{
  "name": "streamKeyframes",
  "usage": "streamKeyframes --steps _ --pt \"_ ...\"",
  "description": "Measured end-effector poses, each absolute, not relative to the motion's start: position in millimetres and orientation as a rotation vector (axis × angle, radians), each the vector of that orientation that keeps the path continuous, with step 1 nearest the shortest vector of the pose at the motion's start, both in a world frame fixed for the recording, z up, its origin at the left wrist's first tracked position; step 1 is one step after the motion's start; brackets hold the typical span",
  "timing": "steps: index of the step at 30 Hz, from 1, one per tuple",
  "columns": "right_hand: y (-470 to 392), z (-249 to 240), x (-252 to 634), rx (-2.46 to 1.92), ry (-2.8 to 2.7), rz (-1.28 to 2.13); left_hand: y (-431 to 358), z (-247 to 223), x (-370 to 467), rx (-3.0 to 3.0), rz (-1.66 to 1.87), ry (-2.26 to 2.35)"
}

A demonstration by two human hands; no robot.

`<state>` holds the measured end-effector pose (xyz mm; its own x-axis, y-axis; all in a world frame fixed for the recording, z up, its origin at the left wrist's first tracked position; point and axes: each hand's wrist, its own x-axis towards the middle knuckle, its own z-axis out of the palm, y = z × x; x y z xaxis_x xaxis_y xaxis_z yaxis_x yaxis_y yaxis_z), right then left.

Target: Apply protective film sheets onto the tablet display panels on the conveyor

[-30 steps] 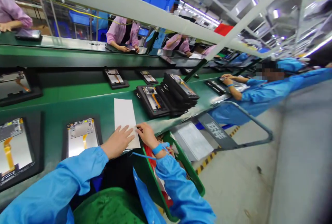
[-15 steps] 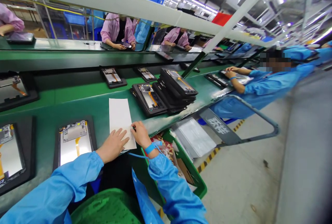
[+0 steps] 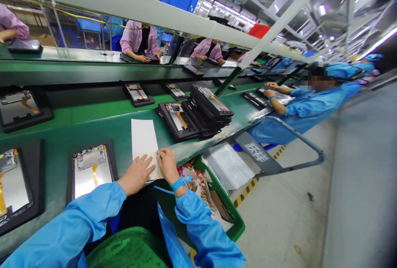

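A white paper sheet [image 3: 143, 136] lies lengthwise on the green bench at its front edge. My left hand [image 3: 137, 175] rests flat on the sheet's near part, fingers spread. At the sheet's right edge is my right hand [image 3: 168, 164], its fingers bent and pinched together, with a small dark bit showing between them that I cannot make out. A blue wrist strap [image 3: 180, 183] circles my right wrist. To the left lies an opened tablet [image 3: 93, 164] on a black pad, its circuit board and orange ribbon cable exposed.
A stack of opened tablets [image 3: 204, 115] stands right of the sheet. More tablets lie on the green belt [image 3: 89, 113] behind. Below the bench edge are a green bin [image 3: 237, 226] of scraps and a grey trolley [image 3: 252, 148]. A co-worker in blue [image 3: 294, 113] sits farther right.
Both hands stay at almost the same spots on the sheet. The tablets on the rear belt have shifted slightly to the right. The view has turned a little.
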<state>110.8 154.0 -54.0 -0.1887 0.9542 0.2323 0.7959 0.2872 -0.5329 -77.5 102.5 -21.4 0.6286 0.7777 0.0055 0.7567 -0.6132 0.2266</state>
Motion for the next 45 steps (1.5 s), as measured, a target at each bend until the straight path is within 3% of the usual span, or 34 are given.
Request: streamKeyframes --steps 12,20,28,45 --pt "154 -22 116 -1.429 -1.785 0.460 106 -20 -75 2.622 0.209 1.265" --pt "146 47 0 -0.765 -2.088 1.186 16 38 -128 2.627 0.498 1.271" --pt "160 5 -105 -0.639 -2.462 1.223 -39 -14 -246 2.259 0.749 2.035" --pt "162 -7 -120 -0.772 -2.504 1.090 -6 -26 -249 2.229 0.623 2.123"
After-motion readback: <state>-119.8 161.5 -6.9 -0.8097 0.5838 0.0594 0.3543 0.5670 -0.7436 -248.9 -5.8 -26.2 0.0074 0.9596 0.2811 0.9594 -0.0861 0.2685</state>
